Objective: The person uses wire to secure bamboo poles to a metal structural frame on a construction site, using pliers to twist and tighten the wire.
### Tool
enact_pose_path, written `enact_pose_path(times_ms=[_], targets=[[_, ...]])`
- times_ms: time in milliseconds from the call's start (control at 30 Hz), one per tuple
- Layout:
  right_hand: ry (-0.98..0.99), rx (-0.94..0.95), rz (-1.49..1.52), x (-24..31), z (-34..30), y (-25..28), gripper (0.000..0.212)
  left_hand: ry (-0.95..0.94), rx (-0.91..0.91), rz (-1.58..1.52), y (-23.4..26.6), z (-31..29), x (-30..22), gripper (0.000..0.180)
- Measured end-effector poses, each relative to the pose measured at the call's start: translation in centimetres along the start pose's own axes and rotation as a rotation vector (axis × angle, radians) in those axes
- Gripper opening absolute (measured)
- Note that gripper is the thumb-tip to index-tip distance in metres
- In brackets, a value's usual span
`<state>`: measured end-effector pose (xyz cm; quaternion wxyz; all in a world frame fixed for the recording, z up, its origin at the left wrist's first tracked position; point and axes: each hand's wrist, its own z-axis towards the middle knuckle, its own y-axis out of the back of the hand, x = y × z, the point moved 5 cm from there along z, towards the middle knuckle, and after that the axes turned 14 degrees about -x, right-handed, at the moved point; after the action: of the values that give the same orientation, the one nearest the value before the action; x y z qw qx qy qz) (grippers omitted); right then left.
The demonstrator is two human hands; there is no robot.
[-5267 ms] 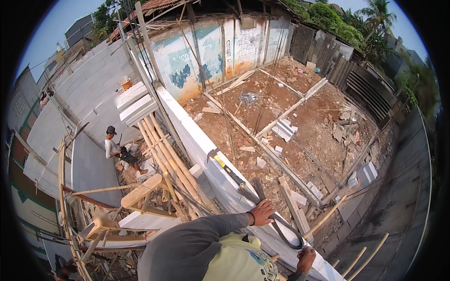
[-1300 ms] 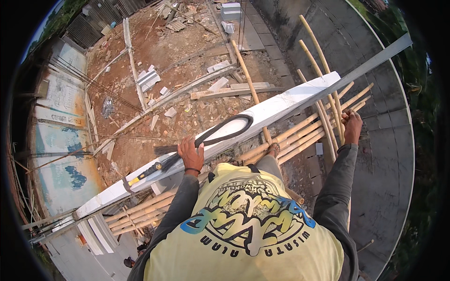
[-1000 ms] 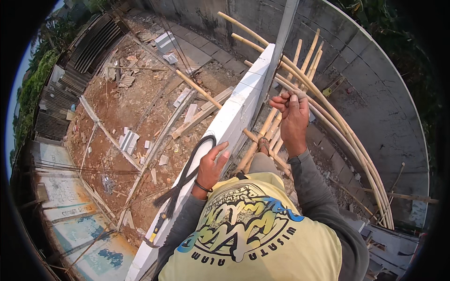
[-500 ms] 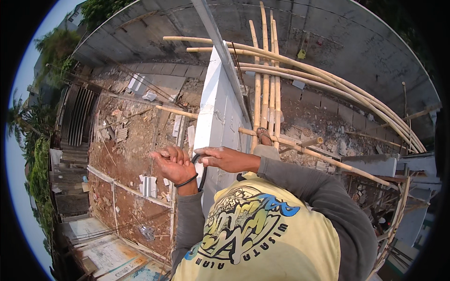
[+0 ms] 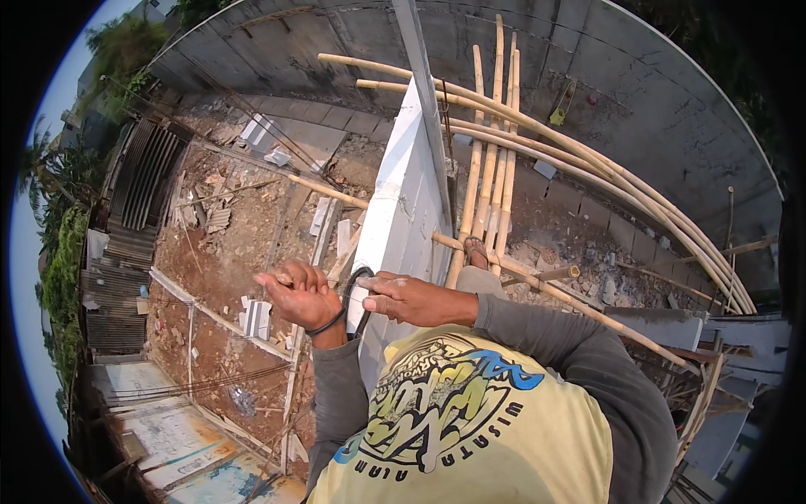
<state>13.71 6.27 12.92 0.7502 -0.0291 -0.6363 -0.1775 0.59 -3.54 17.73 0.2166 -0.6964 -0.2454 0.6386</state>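
The white wall point(image 5: 403, 202) now runs straight away from the person, who has turned along it. Bamboo poles point(image 5: 491, 168) crowd its right edge. Both hands have come together over its near end: left hand point(image 5: 304, 294) half-curled, right hand point(image 5: 411, 298) pinching the black hose point(image 5: 353, 290).

Both of the person's arms rise from the lower edge, bent at the elbows, in long grey sleeves. The left hand point(image 5: 302, 292) is held up at chest height with the palm turned toward the body and the fingers point(image 5: 290, 275) curled loosely inward; a dark band circles its wrist. The right hand point(image 5: 411, 298) reaches leftward across the body, back of the hand up, fingers extended toward the left hand and close beside it.
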Motion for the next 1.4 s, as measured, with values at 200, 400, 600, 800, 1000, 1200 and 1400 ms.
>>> enact_pose_path(times_ms=[200, 400, 600, 800, 1000, 1200, 1400], targets=[[-0.234, -0.031, 0.016, 1.4, 0.0, 1.5, 0.034, -0.007, 0.032, -0.012, -0.2, -0.1, 0.6, 0.04], [-0.01, -0.396, -0.301, -4.2, -0.7, 4.5, 0.019, 0.088, -0.014, -0.074, -1.3, -1.4, 1.4, 0.042], [-0.228, -0.008, -0.745, -9.0, -4.2, 6.3, 0.02, -0.221, -0.141, -0.132, -0.5, 4.4, -4.5, 0.045], [-0.263, 0.314, 0.747, 4.2, -3.9, 7.6, 0.029, -0.031, -0.246, -0.089, 2.5, 9.2, -4.9, 0.055], [-0.434, -0.624, 0.281, -4.9, 1.0, 12.8, 0.029, 0.317, -0.106, -0.55, 4.1, 11.0, -3.9, 0.047], [-0.086, 0.633, -0.214, 1.8, 0.6, 1.3, 0.024, -0.018, -0.122, -0.507, 7.2, 13.9, -12.5, 0.048], [-0.166, -0.144, 0.248, 2.9, 9.0, 0.5, 0.024, -0.02, -0.084, -0.668, 16.9, 5.8, -14.1, 0.048]])
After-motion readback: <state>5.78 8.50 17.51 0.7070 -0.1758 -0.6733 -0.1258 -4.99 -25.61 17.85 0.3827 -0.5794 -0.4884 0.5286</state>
